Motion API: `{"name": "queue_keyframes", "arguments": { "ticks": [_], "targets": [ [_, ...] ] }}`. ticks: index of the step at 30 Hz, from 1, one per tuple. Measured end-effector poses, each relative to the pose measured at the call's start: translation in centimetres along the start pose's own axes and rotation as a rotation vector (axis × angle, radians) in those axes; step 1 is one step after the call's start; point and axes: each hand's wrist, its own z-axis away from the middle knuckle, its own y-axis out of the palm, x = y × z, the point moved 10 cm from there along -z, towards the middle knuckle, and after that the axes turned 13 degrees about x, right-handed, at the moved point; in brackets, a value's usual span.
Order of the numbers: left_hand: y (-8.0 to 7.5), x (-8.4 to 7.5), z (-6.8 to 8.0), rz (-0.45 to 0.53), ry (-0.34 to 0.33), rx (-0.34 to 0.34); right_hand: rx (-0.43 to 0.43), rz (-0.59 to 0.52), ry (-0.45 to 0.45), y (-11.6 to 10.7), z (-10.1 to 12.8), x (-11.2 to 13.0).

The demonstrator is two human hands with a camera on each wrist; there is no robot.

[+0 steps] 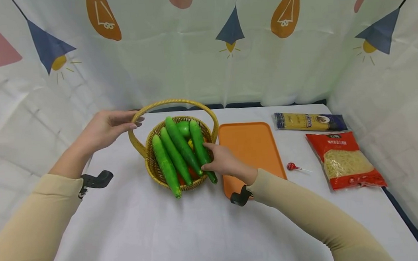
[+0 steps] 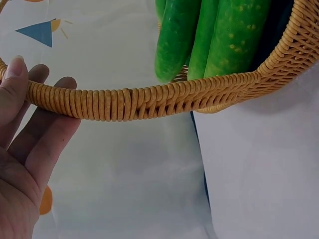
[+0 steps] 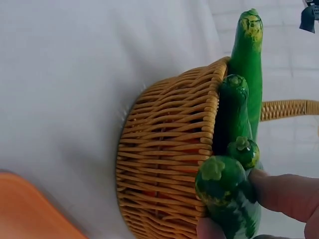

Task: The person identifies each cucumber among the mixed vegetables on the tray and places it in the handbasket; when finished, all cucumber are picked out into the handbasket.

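A wicker basket (image 1: 150, 172) with a tall arched handle stands on the white table, holding several green cucumbers (image 1: 165, 165) laid side by side. My left hand (image 1: 108, 126) pinches the left side of the handle (image 2: 109, 103) between thumb and fingers. At the basket's right side my right hand (image 1: 221, 159) grips the rightmost cucumber (image 1: 198, 141), whose stem end (image 3: 214, 172) juts past the rim in the right wrist view. Beneath the cucumbers, a rounder green item (image 1: 183, 129) and bits of yellow and red show, mostly hidden.
An orange tray (image 1: 249, 144) lies right of the basket, partly under my right forearm. Further right are a red lollipop (image 1: 291, 166), a yellow-and-blue pasta packet (image 1: 309, 122) and a red bag of noodles (image 1: 343, 160). Printed curtains (image 1: 191, 67) enclose the table.
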Motion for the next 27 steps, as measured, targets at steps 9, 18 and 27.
{"name": "queue_keyframes", "arguments": {
  "ticks": [9,18,27],
  "targets": [
    [0.1,0.5,0.0,-0.02,-0.062,0.024,0.042,-0.237,-0.019,-0.2,-0.2,-0.8],
    [0.1,0.3,0.2,-0.024,-0.05,0.021,0.142,-0.706,-0.012,0.1,0.6,-2.6],
    [0.2,0.3,0.1,-0.022,-0.045,0.023,0.229,-0.88,-0.114,-0.1,2.3,-3.4]
  ]
}}
